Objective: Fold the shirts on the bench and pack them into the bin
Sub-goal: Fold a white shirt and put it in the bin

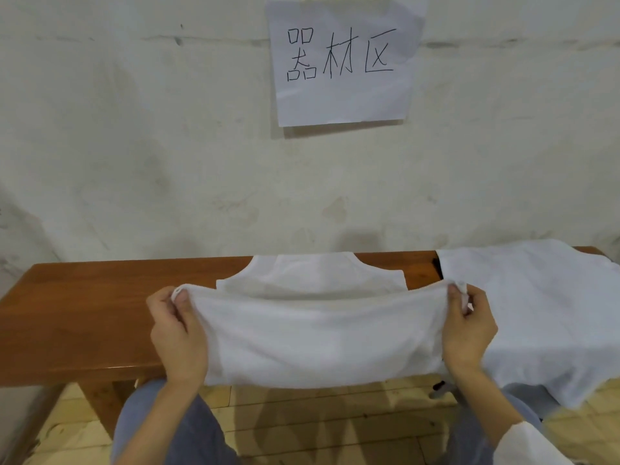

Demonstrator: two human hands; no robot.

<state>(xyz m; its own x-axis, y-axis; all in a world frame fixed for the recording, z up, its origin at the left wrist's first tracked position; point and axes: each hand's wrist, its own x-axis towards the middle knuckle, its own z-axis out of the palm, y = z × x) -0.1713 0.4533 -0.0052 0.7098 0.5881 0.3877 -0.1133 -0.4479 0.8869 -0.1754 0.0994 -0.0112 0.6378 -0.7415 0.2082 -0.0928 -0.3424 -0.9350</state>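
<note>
Pinching the white shirt by its hem, left hand at nine o'clock, right hand at three, we stretch it taut for a square fold

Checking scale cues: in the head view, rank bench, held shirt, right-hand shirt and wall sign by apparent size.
1. bench.
2. held shirt, then right-hand shirt, unsure: the frame edge crops the latter.
3. wall sign, though it hangs farther back.
</note>
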